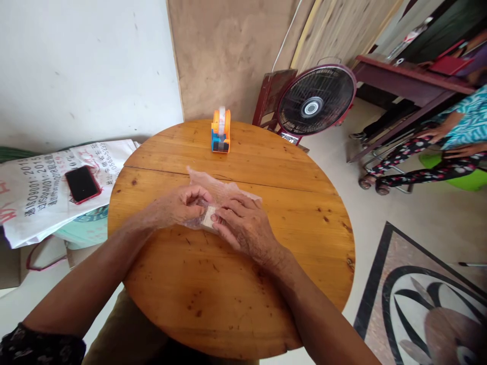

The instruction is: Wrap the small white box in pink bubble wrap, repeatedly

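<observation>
A sheet of pinkish clear bubble wrap [216, 185] lies on the round wooden table [213, 299], spread out behind both hands. On its near part sits a small pale block-like item [208, 217], partly folded in the plastic; its kind I cannot make out. My left hand [180, 207] pinches the wrap at the item's left end, thumb and forefinger curled together. Across the right end rests my right hand [247, 225], its fingers bent over the item and the wrap, holding them down. The palm hides that end.
An orange and blue tape dispenser [220, 133] stands at the table's far edge. Behind it to the right is a fan [314, 104]. A phone [82, 184] lies on a printed white sack [41, 177] at left. Another person [452, 137] sits at far right.
</observation>
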Available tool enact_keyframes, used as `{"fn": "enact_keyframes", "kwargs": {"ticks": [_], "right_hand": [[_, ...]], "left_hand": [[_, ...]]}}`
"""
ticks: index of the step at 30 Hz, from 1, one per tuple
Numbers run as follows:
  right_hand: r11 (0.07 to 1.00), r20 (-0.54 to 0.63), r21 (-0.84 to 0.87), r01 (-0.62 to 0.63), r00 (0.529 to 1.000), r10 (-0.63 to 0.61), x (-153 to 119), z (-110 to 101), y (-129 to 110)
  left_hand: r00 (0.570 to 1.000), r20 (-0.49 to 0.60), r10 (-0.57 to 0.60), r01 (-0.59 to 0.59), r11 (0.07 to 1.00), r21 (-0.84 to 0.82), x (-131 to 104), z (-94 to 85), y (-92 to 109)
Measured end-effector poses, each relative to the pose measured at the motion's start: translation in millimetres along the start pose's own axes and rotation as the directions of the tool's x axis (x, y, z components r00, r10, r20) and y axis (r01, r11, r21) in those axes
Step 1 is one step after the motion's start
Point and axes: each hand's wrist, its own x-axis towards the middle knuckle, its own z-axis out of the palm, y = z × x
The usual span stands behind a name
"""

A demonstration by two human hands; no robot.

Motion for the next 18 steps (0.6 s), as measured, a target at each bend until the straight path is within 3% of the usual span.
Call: {"fn": "enact_keyframes", "kwargs": {"ticks": [3, 7, 12, 18], "right_hand": [[1.000, -0.003, -0.006, -0.012, 1.000, 0.012, -0.3, 0.7, -0.9], [1.000, 0.001, 0.028, -0.014, 1.000, 0.014, 0.5, 2.2, -0.5], [0.998, 0.005, 0.067, -0.018, 1.000, 0.018, 2.5, 2.1, -2.0], [0.999, 0.050, 0.020, -0.031, 0.998, 0.030, 3.1, -0.8, -4.1]], "left_hand": [[0.999, -0.033, -0.024, 0.030, 0.977, 0.213, -3.5, -14.2, -0.7], [0.974, -0.210, -0.081, 0.176, 0.857, 0.484, -14.7, -33.9, -4.3], [0.921, -0.372, -0.117, 0.312, 0.794, 0.522, -37.0, -36.4, -8.3], [0.907, -0.360, -0.219, 0.391, 0.755, 0.526, -34.5, -25.0, -7.3]]}}
